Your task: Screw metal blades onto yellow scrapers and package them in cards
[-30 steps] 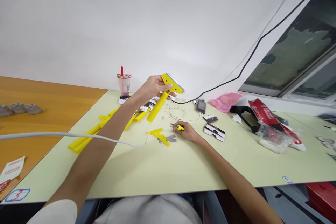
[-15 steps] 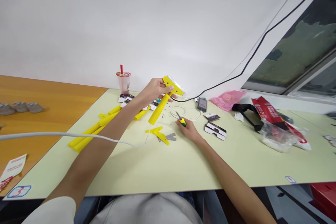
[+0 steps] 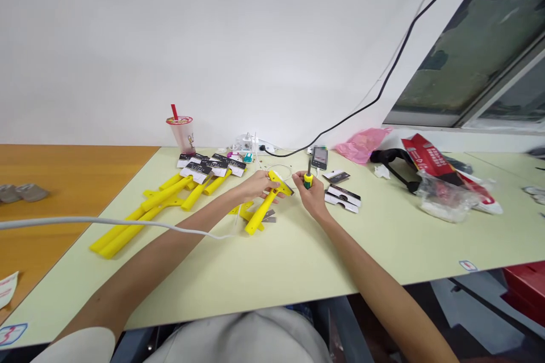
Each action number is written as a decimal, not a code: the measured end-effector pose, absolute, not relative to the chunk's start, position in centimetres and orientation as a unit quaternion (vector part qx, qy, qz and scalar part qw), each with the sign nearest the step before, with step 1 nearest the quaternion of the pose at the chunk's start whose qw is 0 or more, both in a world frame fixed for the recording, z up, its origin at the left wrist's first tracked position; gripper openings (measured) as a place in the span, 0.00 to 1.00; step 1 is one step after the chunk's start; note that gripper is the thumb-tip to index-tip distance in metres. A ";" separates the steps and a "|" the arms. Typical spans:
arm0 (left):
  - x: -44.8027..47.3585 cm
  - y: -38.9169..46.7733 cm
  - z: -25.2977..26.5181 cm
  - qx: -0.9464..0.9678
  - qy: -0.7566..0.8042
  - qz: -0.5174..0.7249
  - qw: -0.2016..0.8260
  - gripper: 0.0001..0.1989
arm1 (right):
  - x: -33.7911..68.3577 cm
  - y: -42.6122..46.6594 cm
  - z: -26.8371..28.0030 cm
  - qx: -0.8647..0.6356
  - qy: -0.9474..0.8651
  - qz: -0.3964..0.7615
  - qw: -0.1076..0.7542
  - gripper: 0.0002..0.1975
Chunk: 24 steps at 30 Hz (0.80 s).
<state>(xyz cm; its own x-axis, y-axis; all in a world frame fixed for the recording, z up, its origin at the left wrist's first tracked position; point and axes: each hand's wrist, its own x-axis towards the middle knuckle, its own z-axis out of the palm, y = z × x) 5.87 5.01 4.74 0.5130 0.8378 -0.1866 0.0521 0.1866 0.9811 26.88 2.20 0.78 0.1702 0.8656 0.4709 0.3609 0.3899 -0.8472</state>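
Note:
My left hand (image 3: 259,186) is closed around the head of a yellow scraper (image 3: 260,213), whose handle slants down toward me. My right hand (image 3: 311,195) grips a small screwdriver (image 3: 307,180) with a yellow and green handle, its shaft pointing up. The two hands are a short gap apart. Behind the scraper, a loose yellow scraper piece (image 3: 242,211) and grey flat blades (image 3: 269,217) lie on the table, partly covered. To the left rest several more yellow scrapers (image 3: 128,232), some with black-and-white cards (image 3: 198,171).
A cup with a red straw (image 3: 184,135) stands by the wall near a power strip (image 3: 251,144). On the right are a phone (image 3: 319,157), white cards (image 3: 343,198), a pink bag (image 3: 361,146) and a red package (image 3: 432,164). A white cable (image 3: 106,220) crosses in front.
My left hand has lowered the scraper toward the tabletop. My right hand has risen, and the screwdriver has turned from slanted to upright. The view has shifted slightly.

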 end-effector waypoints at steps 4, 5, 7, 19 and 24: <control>6.3 4.9 3.6 0.562 0.379 0.264 0.687 0.21 | 26.6 1.8 0.6 -0.484 -0.642 0.255 0.538 0.27; 6.3 4.9 3.4 0.563 0.373 0.257 0.692 0.22 | 26.7 1.8 0.5 -0.481 -0.651 0.262 0.525 0.26; 6.4 4.8 3.2 0.566 0.358 0.242 0.702 0.22 | 26.8 1.8 0.4 -0.482 -0.665 0.274 0.500 0.26; 6.6 4.6 2.9 0.580 0.328 0.218 0.713 0.19 | 27.0 2.5 -0.1 -0.478 -0.676 0.325 0.458 0.28; 6.7 4.6 2.7 0.574 0.336 0.220 0.713 0.20 | 26.8 2.4 0.3 -0.472 -0.677 0.330 0.458 0.29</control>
<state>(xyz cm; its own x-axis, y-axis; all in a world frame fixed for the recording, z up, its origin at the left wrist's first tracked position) 6.67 4.61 2.66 0.6767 0.7004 -0.2269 0.0714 0.2443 0.9671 26.83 2.38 0.25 -0.1351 0.9417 0.3081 0.3377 0.3362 -0.8792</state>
